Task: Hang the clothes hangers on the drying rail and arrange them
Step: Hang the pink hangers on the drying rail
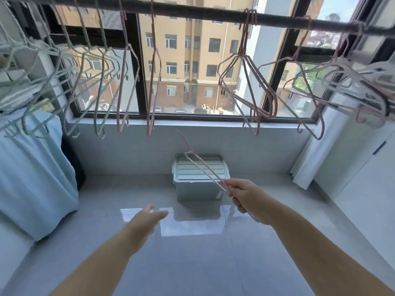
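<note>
Fingers (233, 187) of my right hand (248, 199) pinch a pink hanger (203, 167) angled up toward the drying rail (192, 12), well below its middle gap, likely for hooking there, while my left hand (147, 216) hovers spread, empty, ready to steady it.

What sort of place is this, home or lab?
Probably an enclosed home laundry balcony: dark metal drying rail hung with pink wire hangers, black-framed window facing apartment blocks, grey lidded plastic storage box on the tiled floor.

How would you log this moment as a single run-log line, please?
right hand: grips pink hanger below rail | left hand: open, empty | rail: hung hangers, green and pink | floor: lidded box
</note>
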{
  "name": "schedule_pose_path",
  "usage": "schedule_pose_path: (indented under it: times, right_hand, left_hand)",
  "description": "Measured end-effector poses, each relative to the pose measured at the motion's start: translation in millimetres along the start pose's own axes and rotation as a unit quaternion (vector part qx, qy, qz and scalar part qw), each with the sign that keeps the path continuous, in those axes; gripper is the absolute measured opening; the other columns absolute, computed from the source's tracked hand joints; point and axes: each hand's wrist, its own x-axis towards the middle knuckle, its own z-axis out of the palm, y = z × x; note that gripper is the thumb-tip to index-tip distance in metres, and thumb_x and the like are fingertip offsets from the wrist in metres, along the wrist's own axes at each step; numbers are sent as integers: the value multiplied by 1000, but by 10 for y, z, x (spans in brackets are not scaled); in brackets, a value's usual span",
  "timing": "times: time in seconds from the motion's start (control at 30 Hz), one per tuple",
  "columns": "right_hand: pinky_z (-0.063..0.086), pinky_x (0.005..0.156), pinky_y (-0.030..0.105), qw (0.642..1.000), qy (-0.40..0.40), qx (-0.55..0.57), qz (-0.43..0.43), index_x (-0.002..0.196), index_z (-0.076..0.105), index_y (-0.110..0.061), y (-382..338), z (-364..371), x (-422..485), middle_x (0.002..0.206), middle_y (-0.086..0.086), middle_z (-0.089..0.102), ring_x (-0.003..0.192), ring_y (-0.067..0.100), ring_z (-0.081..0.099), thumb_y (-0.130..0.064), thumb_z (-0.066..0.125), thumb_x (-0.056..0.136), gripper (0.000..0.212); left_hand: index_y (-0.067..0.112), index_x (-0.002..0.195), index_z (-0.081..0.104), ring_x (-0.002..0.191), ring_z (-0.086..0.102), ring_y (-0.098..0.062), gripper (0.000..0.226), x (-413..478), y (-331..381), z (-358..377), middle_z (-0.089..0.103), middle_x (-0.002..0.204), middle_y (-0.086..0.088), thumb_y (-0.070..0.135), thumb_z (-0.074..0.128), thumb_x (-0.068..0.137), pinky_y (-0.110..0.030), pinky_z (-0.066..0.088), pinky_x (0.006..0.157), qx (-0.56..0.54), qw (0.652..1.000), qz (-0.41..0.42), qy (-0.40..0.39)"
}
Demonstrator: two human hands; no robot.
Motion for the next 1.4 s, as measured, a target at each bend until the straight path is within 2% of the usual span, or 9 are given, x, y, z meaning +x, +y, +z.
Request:
schedule_pose_path:
  times: [0.23,0.4,0.5,0.73,0.9,1.03,1.13,1.23,1.4]
  right_hand:
    - [29,39,18,976,118,106,-152,102,59,-26,-703,325,-452,44,-13,40,41,5,31,-5,35,96,32]
    - [32,49,24,952,180,96,-227,87,60,-26,-1356,556,-277,52,-13,42,45,3,37,-4,37,95,32]
    - [33,49,22,949,187,120,-224,115,58,-14,-1766,597,-45,64,-8,43,52,5,39,-6,36,97,30]
    - [35,43,20,949,188,169,-187,126,51,-4,-2253,695,546,70,-1,47,51,9,42,3,33,93,38]
    - [32,34,14,946,172,240,-132,120,52,0,-2284,762,664,70,3,44,35,2,39,7,32,92,35]
    - [45,71,28,972,190,-54,-125,109,58,0,-2127,635,493,91,13,58,75,16,58,-16,42,96,27]
    - [29,104,31,889,342,-261,-159,131,46,-8,-1926,383,248,133,12,44,126,24,37,-18,45,94,39]
    - [23,109,33,818,424,-374,-103,138,32,-4,-1728,178,157,142,17,32,131,30,29,-13,47,90,51]
    - [32,107,32,839,376,-392,-1,145,3,0,-1419,108,359,152,19,17,136,31,30,-12,43,92,68]
  left_hand:
    - [20,144,-13,136,28,-10,149,-584,655,611,12,154,3,59,82,36,-29,35,107,89,966,181,-164]
    - [16,143,15,131,39,-10,115,-604,1050,518,41,143,5,40,82,53,-30,37,108,63,926,342,-148]
    - [12,136,32,124,49,-9,83,-557,1329,377,54,132,-1,30,71,65,-26,40,105,57,905,406,-117]
    - [9,119,49,80,61,8,28,-416,1799,183,64,95,5,18,48,92,1,40,63,102,889,447,22]
    - [3,117,44,90,52,-23,26,-159,1800,282,57,102,-12,4,32,93,-18,40,75,94,897,428,60]
    - [10,141,20,124,42,-34,58,-62,1664,386,38,140,-18,35,30,90,-47,36,105,75,925,373,11]
    - [5,144,-5,138,25,-27,66,-164,1575,457,20,152,-14,40,25,97,-24,17,110,108,957,267,-25]
    - [2,144,-6,141,16,-28,69,-131,1393,630,15,153,-16,42,26,97,-26,18,109,153,964,194,-97]
    - [13,145,-1,142,14,-22,68,-29,1196,859,12,154,-9,37,37,95,-38,15,117,161,948,221,-160]
